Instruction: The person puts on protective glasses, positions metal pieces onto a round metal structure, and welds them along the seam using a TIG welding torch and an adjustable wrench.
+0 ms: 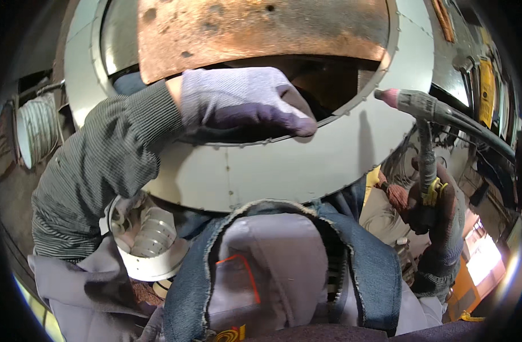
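My left hand (244, 102), in a pale purple knit glove with a darker coating, lies across the near inner edge of a pale metal ring (306, 165). Its thumb tip presses on that edge; the other fingers curl down into the opening, and what they hold is hidden. Just beyond the glove, a stained copper plate (261, 34) covers much of the opening. At the right, my gloved right hand (443, 211) is closed around the handle of a welding torch (426, 137). The torch's pink nozzle (388, 97) points left, just above the ring's right side.
A black torch cable (483, 134) runs off right, near a yellow tool (487, 91). A white round container (152, 265) with metal pieces inside stands below my left forearm. Coiled pale hose (37, 131) sits at the far left. Denim apron straps (375, 268) cross my front.
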